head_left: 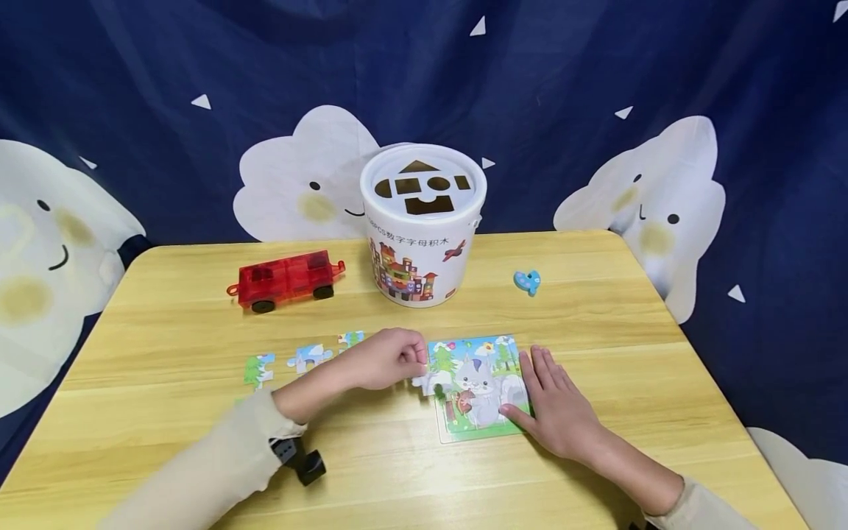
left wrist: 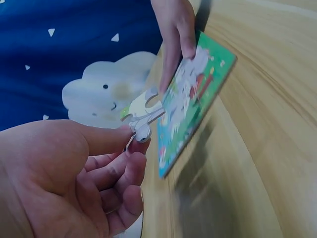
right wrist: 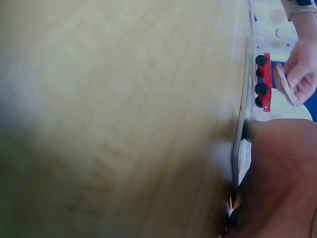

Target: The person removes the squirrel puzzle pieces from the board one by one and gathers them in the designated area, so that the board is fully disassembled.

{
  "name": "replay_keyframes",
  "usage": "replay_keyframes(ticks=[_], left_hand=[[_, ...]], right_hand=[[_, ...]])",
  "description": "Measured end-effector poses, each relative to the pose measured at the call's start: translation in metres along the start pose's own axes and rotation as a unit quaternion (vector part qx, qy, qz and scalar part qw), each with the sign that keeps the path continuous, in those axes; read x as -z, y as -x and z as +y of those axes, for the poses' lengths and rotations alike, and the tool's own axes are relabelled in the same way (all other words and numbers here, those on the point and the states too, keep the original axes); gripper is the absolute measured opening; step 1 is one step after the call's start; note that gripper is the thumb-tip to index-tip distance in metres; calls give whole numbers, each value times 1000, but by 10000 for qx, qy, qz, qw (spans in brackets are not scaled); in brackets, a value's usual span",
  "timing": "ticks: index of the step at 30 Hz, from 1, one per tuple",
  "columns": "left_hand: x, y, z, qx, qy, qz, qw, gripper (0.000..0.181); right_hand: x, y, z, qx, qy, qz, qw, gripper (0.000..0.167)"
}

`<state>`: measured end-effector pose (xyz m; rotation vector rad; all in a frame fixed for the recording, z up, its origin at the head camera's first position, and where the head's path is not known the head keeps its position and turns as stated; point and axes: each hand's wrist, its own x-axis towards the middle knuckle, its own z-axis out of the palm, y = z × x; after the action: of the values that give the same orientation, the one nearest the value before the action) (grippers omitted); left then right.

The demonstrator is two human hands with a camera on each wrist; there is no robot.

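Nearest, at lower left, one black wrist-worn device [head_left: 298, 460] sits at a beige sleeve. Right of centre, the right hand [head_left: 559, 412] lies flat, fingers extended and thumb apart, at the right edge of the one flat cardboard squirrel-picture puzzle [head_left: 485, 390]. At the puzzle's left edge, the left hand [head_left: 384, 358] pinches one grey-and-white interlocking cardboard piece [left wrist: 146, 111] between thumb and fingertips, its other fingers curled.

The step in hand looks like fitting that piece while the right hand steadies the puzzle; the next move would call for turning it to match the outline, then pressing it flat.

Left of centre lie three clear loose colourful cardboard pieces [head_left: 309, 358]; a green sliver beside the sleeve may be a fourth. Farther back stand one red translucent plastic wagon [head_left: 286, 280], one white plastic bucket [head_left: 424, 235] with six lid cut-outs, and, to the right, one small blue spotted toy [head_left: 528, 281].
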<state>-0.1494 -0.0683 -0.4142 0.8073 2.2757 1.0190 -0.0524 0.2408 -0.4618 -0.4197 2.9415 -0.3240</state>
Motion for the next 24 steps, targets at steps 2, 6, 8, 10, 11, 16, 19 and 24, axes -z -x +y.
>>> replay_keyframes(ticks=[2,6,8,10,11,16,19,24], left_hand=[[5,10,-6,-1,-28,40,10000,6],[14,28,-17,63,-28,110,9999,7],[18,36,-22,124,-25,153,9998,8],[22,43,-27,142,-18,211,9997,8],[24,47,-30,170,-36,241,9996,8],[32,64,-42,228,-172,385,9988,9],[36,74,-49,367,-190,409,9983,10],[36,83,-55,648,-369,434,9963,11]], right_hand=[[0,0,0,-10,-11,-12,10000,90],[0,-1,0,-19,-16,-23,10000,91],[0,-1,0,-23,-11,-24,10000,91],[0,-1,0,-27,-8,-23,10000,91],[0,-1,0,-23,-10,-19,10000,90],[-1,-1,0,-2,-2,-28,10000,91],[-1,-1,0,-2,8,-29,10000,91],[-1,-1,0,-32,7,-33,10000,91]])
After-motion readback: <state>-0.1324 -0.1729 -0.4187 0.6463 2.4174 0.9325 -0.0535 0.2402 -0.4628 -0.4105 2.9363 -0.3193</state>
